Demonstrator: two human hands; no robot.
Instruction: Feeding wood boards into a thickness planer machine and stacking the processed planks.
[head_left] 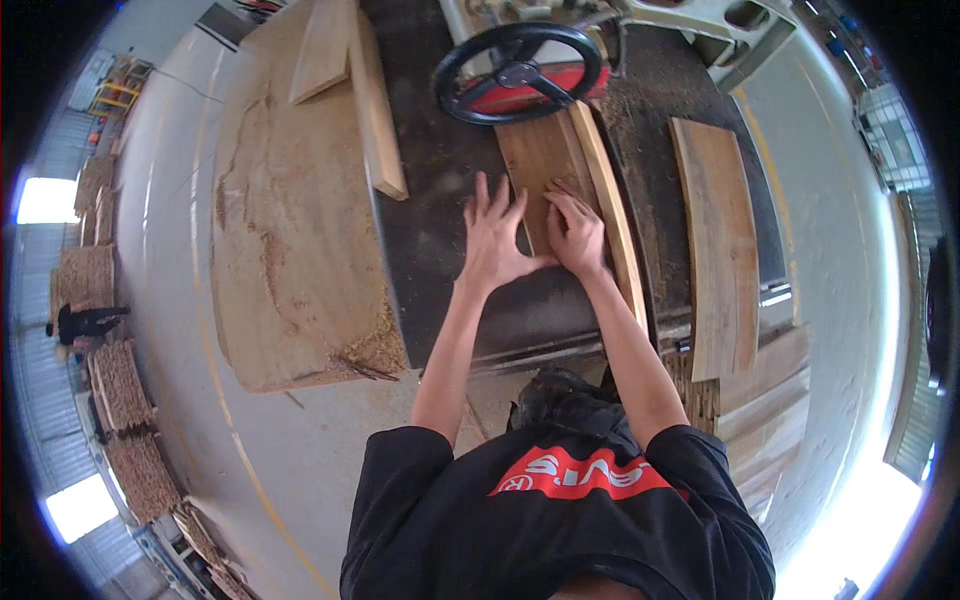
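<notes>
A brown wooden board [535, 150] lies on the dark machine table [440, 150], its far end under a black handwheel [517, 75]. My left hand [493, 238] is open at the board's near left side, fingers spread and thumb stretched toward my right hand. Whether its fingertips touch the board I cannot tell. My right hand [577, 235] rests on top of the board near its close end, fingers laid forward and slightly bent, not wrapped round anything. Along the board's right side runs a pale upright wooden strip [612, 205].
A sawdust-strewn wooden sheet [300, 230] carries planks [375, 120] at left. Another long plank [715, 230] lies to the right, above stacked boards [770, 400]. A pale machine frame [690, 15] stands beyond the handwheel. Timber stacks [120, 390] line the far left.
</notes>
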